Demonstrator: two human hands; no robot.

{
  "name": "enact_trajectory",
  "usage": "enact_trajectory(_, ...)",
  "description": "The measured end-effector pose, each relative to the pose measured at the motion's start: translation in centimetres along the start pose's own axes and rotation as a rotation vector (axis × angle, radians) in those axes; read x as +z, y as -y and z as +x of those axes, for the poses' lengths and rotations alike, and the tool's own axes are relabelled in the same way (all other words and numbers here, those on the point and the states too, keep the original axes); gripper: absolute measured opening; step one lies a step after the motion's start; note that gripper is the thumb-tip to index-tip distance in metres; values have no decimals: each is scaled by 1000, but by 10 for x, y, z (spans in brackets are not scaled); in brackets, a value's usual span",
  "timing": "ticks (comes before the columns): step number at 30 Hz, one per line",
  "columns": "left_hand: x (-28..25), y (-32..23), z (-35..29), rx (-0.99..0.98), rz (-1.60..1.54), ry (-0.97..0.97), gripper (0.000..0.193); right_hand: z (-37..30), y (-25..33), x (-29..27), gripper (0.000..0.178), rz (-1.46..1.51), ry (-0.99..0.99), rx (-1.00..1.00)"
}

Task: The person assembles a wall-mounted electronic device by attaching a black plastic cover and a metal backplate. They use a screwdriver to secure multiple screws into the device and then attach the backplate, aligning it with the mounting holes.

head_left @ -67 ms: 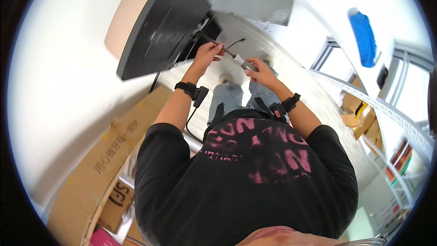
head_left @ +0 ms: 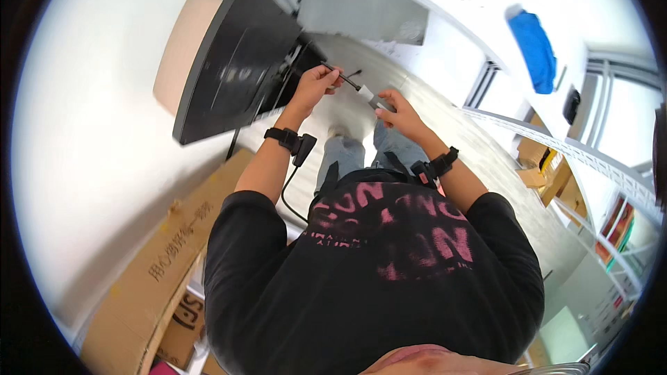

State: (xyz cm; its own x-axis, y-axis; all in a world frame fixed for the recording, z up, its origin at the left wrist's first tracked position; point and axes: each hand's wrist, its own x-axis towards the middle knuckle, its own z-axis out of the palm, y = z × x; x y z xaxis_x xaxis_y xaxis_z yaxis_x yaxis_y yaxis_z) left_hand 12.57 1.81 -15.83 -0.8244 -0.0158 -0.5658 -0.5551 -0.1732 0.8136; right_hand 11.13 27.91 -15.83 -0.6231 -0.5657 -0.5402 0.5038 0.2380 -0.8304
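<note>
Right grip (head_left: 401, 115) on screwdriver (head_left: 367, 94), pale floor (head_left: 479, 146)

T-shirt (head_left: 417, 312): black, short-sleeved, bore faded pink lettering (head_left: 455, 243). Jeans (head_left: 344, 154): light blue. Black strap (head_left: 281, 136) behind left hand (head_left: 317, 86) carried boxy module (head_left: 304, 148), black cable (head_left: 283, 194); second strap (head_left: 445, 161) circled behind right hand (head_left: 399, 112).

Head cam, L of fisheye pair: looks down, close over torso (head_left: 389, 305), hands (head_left: 316, 89) farther off.

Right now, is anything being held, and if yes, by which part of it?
A slender tool with a grey-and-white handle and thin dark shaft: the left hand pinches the shaft; the right hand holds the handle.
</note>
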Motion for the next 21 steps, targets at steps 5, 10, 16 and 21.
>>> enact_trajectory(5, 83, -77, 58, 159, 140, 160, 22, -35, 36, -82, 33, 173, -153, -177)
enact_trajectory(10, 155, -129, 104, 432, 413, -4, 22, -61, 50, -147, 26, 273, -286, -294)
enact_trajectory(16, 221, -154, 137, 713, 768, -190, 21, -73, 45, -195, 26, 309, -398, -340)
enact_trajectory(21, 243, -154, 148, 762, 942, -250, 19, -74, 47, -217, 29, 287, -419, -335)
